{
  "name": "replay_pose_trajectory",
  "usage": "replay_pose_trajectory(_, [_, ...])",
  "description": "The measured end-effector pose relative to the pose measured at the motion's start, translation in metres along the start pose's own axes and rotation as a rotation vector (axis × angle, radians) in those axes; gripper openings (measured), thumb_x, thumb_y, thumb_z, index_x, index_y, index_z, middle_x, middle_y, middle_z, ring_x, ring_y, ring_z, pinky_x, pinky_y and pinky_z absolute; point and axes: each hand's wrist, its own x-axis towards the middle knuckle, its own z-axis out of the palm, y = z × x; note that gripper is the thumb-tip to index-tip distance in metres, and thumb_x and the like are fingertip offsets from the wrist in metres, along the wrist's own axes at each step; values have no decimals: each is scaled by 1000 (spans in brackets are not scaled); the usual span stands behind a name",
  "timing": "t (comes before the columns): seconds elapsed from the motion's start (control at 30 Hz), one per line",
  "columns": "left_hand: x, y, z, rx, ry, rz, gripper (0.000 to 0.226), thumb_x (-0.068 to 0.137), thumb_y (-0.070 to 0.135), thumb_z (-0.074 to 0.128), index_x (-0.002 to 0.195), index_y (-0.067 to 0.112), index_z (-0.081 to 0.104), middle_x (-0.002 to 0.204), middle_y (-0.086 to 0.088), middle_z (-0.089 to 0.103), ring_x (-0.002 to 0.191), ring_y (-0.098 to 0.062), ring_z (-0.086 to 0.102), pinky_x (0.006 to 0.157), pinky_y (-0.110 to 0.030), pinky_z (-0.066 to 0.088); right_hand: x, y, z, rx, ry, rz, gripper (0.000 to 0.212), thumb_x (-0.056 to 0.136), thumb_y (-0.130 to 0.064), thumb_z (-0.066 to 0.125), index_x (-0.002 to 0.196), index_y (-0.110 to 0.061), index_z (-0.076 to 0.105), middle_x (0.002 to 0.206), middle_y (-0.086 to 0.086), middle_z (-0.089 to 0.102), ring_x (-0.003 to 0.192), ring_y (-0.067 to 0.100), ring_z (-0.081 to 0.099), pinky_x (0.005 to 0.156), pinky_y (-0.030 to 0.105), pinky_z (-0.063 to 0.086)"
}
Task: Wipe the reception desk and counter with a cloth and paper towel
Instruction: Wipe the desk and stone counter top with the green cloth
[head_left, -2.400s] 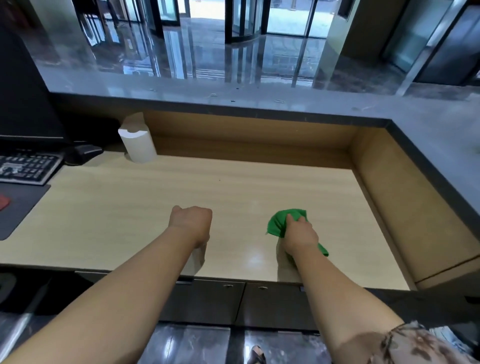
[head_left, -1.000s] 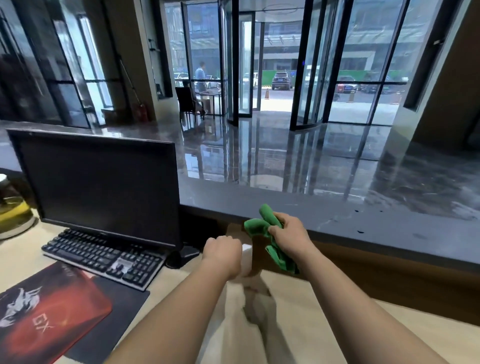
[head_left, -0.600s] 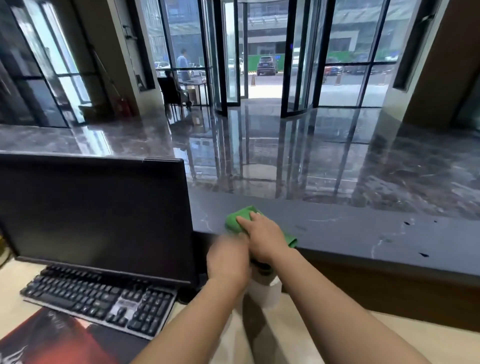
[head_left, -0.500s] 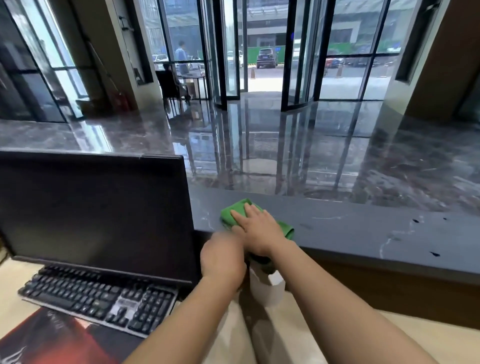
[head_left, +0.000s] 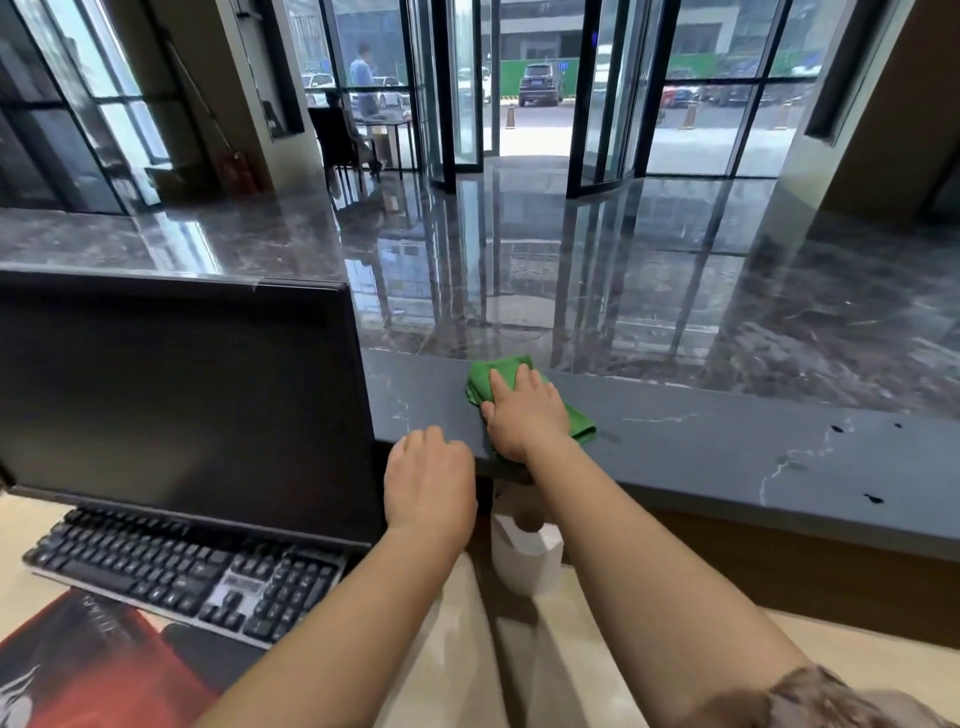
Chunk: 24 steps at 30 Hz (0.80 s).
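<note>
Head view: your left hand (head_left: 428, 480) curls its fingers at the bench (head_left: 701, 441) edge, and you cannot tell whether they hold anything. Your right hand (head_left: 524, 413) presses the green cloth (head_left: 579, 425) with straight fingers onto the bench top. Rightward, dark specks (head_left: 874, 499) still await wiping.

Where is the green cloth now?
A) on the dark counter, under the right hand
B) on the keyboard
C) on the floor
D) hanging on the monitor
A: the right hand presses the green cloth flat on the dark counter.
</note>
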Motion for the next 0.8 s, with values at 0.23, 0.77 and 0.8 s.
replay_pose_trajectory(0.23, [9, -2, -6, -207, 139, -22, 40, 94, 10, 48, 132, 11, 40, 130, -6, 49, 120, -21, 46, 99, -30, 39, -5, -23, -3, -52, -82, -421, 61, 101, -41, 37, 155, -30, 11, 163, 8, 0, 150, 19, 2, 121, 37, 5])
replay_pose_trajectory(0.77, [0, -10, -3, -219, 44, -71, 37, 95, 10, 49, 131, 8, 39, 130, -7, 50, 125, -22, 45, 91, -30, 44, -8, 10, -1, -53, -1, -141, 55, 103, -37, 29, 154, -25, 14, 162, 13, 7, 149, 26, 6, 119, 41, 8])
replay_pose_trajectory(0.8, [1, -8, -3, -224, 69, -61, 41, 96, 10, 47, 136, 8, 36, 134, -6, 48, 128, -21, 42, 95, -30, 42, -14, 3, -1, -31, -13, -222, 54, 103, -37, 31, 154, -27, 15, 162, 10, 6, 150, 24, 5, 120, 39, 6])
